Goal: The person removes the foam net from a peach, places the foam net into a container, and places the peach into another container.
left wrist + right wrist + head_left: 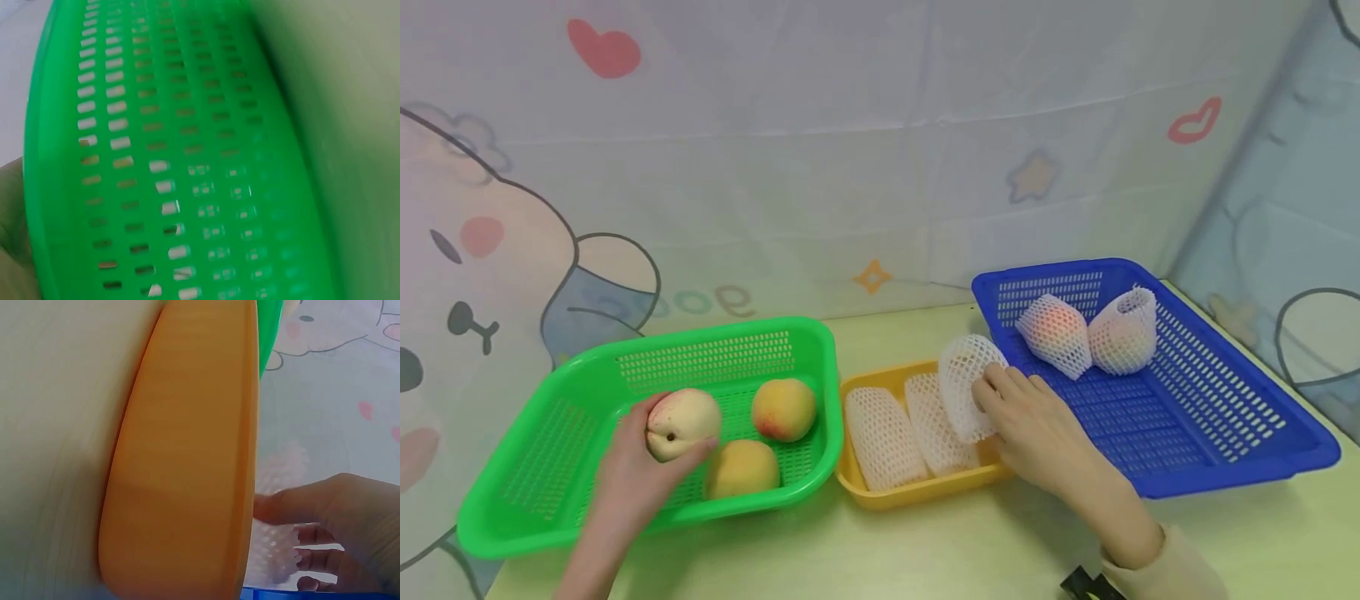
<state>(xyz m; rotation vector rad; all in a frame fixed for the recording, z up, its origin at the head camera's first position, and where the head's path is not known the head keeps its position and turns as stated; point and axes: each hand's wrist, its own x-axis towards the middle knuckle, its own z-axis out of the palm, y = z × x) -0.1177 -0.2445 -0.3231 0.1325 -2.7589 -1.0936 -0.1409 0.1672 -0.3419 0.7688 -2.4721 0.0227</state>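
In the head view my left hand grips a pale peach with a pink blush, over the green basket. Two yellower peaches, one farther back and one nearer, lie in that basket to its right. My right hand pinches a white foam net sleeve, lifted above the right end of the yellow tray. Two more foam nets lie flat in the tray. The left wrist view mostly shows the green basket's wall, with only a bit of the hand beyond it.
To the right stands a blue basket holding two peaches in foam nets, one on the left and one on the right. A printed cloth hangs behind the table. Something black shows by the right sleeve.
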